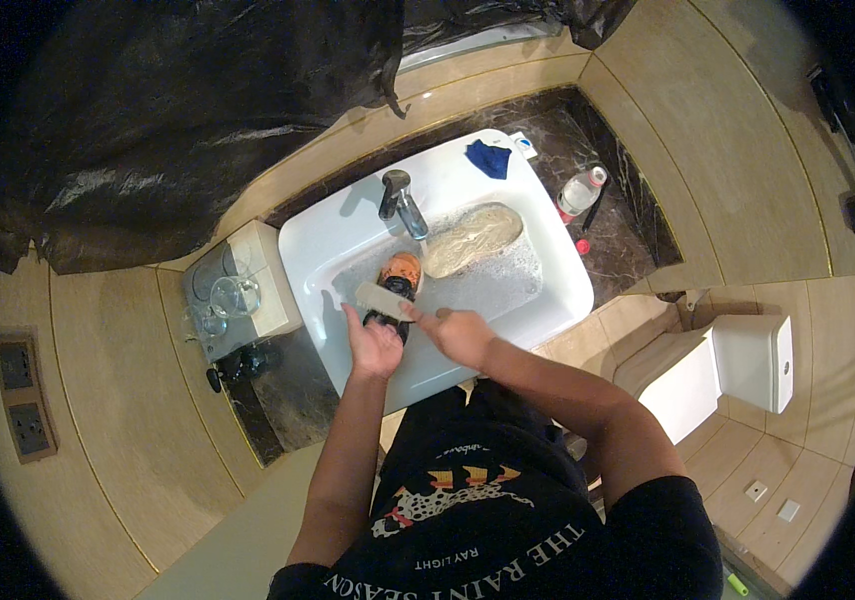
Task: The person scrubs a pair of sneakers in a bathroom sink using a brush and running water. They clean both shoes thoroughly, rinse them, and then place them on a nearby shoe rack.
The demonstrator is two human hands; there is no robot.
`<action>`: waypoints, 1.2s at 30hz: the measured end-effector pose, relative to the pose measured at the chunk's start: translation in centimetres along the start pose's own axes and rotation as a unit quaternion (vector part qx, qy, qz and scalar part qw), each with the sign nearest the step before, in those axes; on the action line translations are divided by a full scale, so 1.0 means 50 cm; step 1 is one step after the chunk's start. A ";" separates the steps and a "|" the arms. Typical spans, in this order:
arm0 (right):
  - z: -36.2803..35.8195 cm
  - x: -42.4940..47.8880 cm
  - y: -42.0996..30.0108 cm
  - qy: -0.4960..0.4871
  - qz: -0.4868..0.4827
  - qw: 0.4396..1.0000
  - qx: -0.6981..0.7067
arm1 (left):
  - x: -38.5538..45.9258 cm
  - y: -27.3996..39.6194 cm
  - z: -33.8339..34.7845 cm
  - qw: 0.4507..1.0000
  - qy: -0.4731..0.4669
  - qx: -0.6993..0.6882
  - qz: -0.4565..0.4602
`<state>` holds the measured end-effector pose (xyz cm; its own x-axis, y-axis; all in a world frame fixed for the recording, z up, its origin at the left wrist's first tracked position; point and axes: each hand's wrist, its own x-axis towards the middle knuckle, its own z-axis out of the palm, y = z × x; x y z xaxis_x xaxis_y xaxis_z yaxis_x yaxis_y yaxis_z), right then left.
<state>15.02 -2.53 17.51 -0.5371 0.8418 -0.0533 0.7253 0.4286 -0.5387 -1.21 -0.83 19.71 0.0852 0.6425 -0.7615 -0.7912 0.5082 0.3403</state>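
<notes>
In the white washbasin (pixel 435 360), my left hand (pixel 376 346) is palm up beneath the heel end of a black and orange shoe (pixel 400 268). My right hand (pixel 457 336) grips a pale scrubbing brush (pixel 379 298), which lies across the shoe's middle. The brush hides part of the shoe. To the right of it, a beige shoe or insole (pixel 476 238) lies in sudsy water; which of the two cannot be told. The faucet (pixel 401 202) stands behind the shoe at the basin's back edge.
A blue cloth (pixel 489 159) lies on the basin's back right corner. On the dark marble counter to the right stands a clear bottle (pixel 581 192), with a red cap (pixel 583 247) nearby. At the left are a glass bowl (pixel 235 297) and a box-like white stand (pixel 266 277). A toilet (pixel 697 367) is at the right.
</notes>
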 end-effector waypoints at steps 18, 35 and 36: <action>0.003 0.006 0.065 -0.040 0.116 0.992 -0.022 | 0.028 -0.043 -0.054 0.991 0.009 0.108 0.076; 0.030 -0.019 0.090 -0.046 0.177 0.983 -0.003 | 0.012 -0.022 0.018 0.840 0.061 0.533 0.078; 0.033 -0.020 0.090 -0.056 0.187 0.981 -0.017 | -0.010 -0.021 0.035 0.725 0.085 0.677 0.094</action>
<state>18.11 -1.99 13.73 -0.2739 0.9017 -0.3345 0.8936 0.1100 -0.4352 0.64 -0.71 20.70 -0.1136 0.7514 -0.6499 0.5498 0.5924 0.5889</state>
